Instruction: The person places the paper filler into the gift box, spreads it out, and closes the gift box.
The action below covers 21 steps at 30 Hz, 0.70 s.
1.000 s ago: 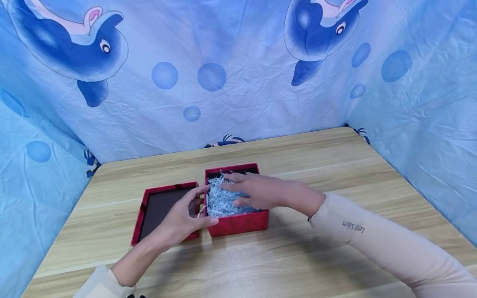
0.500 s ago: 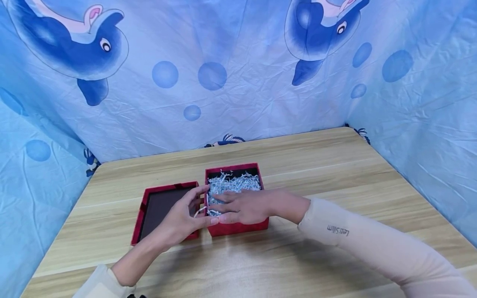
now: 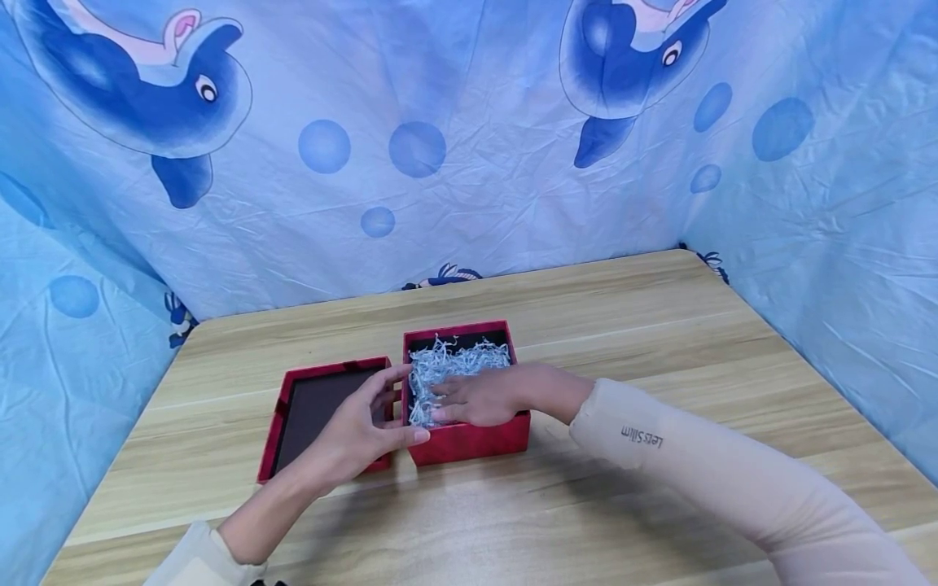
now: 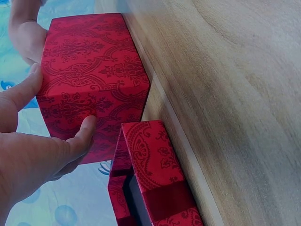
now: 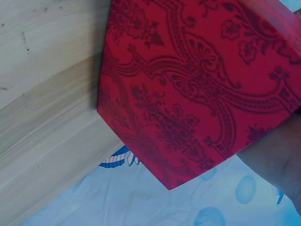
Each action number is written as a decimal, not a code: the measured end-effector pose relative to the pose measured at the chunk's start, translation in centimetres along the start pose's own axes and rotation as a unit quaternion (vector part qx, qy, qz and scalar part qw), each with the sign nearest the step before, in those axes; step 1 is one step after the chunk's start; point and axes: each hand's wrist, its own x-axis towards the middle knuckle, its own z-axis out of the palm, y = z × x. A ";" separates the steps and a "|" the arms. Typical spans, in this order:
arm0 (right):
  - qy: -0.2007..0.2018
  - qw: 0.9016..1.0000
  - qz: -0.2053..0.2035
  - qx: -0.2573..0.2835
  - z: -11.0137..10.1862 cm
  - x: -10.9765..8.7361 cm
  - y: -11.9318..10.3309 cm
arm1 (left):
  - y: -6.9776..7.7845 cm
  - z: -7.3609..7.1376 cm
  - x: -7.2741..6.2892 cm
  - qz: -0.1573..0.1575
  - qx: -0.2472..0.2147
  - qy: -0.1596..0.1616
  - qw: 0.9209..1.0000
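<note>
In the head view an open red box (image 3: 471, 439) with a dark patterned print holds light blue shredded paper (image 3: 458, 362). My right hand (image 3: 487, 399) lies over the near part of the shredded paper, palm down with fingers extended to the left. My left hand (image 3: 364, 423) braces the box's near left corner, thumb along the front and fingers at the left side. The left wrist view shows that hand's fingertips (image 4: 88, 126) against the red box wall (image 4: 89, 56). From the right wrist, the box side (image 5: 188, 94) hides most of the right hand (image 5: 277, 160).
Left of the box lies its red lid (image 3: 322, 415), dark inside facing up, close to my left hand. Both rest on a wooden table (image 3: 623, 325). A blue curtain (image 3: 469, 203) with dolphins hangs behind the table and along its sides.
My right hand has come from the middle of the shredded paper toward the box's near edge, uncovering the paper at the back. The left hand, box and lid stay put.
</note>
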 end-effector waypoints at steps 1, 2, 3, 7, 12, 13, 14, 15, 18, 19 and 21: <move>-0.001 1.000 -0.005 -0.020 -0.1 0.1 0.0 | 0.0 0.0 0.0 0.000 -0.001 0.000 1.000; -0.001 0.999 -0.011 -0.037 -0.2 0.1 0.0 | 0.0 0.0 0.0 -0.001 -0.001 0.001 1.000; 0.001 0.999 -0.017 -0.048 -0.3 0.1 0.0 | 0.0 0.0 0.0 -0.001 -0.001 0.001 1.000; 0.025 0.999 -0.024 -0.039 -0.6 -0.7 0.1 | -0.1 0.0 -0.1 0.000 0.005 0.002 1.000; 0.082 0.996 -0.027 -0.011 -1.2 -2.7 0.3 | 0.0 -0.1 -0.1 -0.001 0.006 -0.002 1.000; 0.091 0.996 -0.023 -0.006 -1.4 -3.0 0.3 | 0.0 -0.1 -0.1 -0.001 0.005 -0.002 1.000; 0.099 0.995 -0.020 -0.002 -1.5 -3.3 0.4 | 0.0 -0.2 -0.1 -0.002 0.005 -0.002 1.000; 0.104 0.994 -0.016 -0.001 -1.6 -3.5 0.5 | 0.1 -0.2 -0.1 -0.002 0.004 -0.002 1.000; 0.113 0.994 -0.002 0.006 -1.8 -4.0 0.7 | 0.1 -0.2 -0.1 -0.004 0.006 0.001 1.000; 0.115 0.993 0.002 0.006 -1.8 -4.2 0.7 | 0.1 -0.2 -0.1 -0.004 0.007 0.002 1.000; 0.120 0.993 0.007 0.007 -1.7 -4.3 0.8 | 0.1 -0.2 -0.1 -0.004 0.009 0.002 1.000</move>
